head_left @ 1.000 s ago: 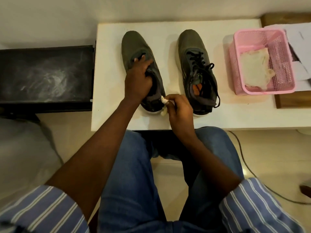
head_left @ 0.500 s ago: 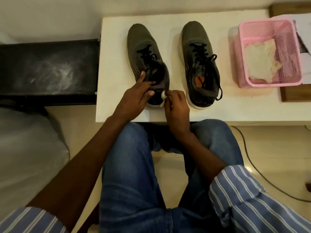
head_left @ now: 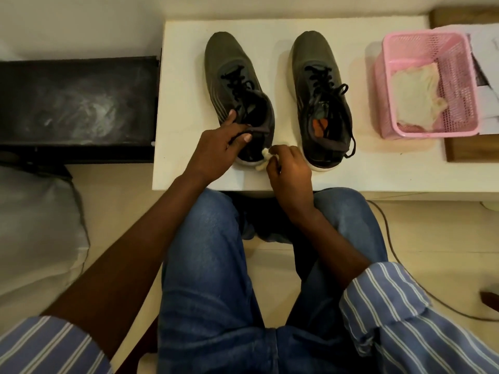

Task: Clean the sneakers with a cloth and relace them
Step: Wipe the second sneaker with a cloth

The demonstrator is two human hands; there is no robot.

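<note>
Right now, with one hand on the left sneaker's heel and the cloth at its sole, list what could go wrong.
1. The left hand grips only the left sneaker's collar, so hard wiping may twist or slide it.
2. The right hand pinches a small cloth wad, which could slip out.
3. The right sneaker's loose lace trails nearby and could snag.

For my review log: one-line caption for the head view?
Left hand grips left sneaker's heel; right hand wipes it with cloth.
</note>
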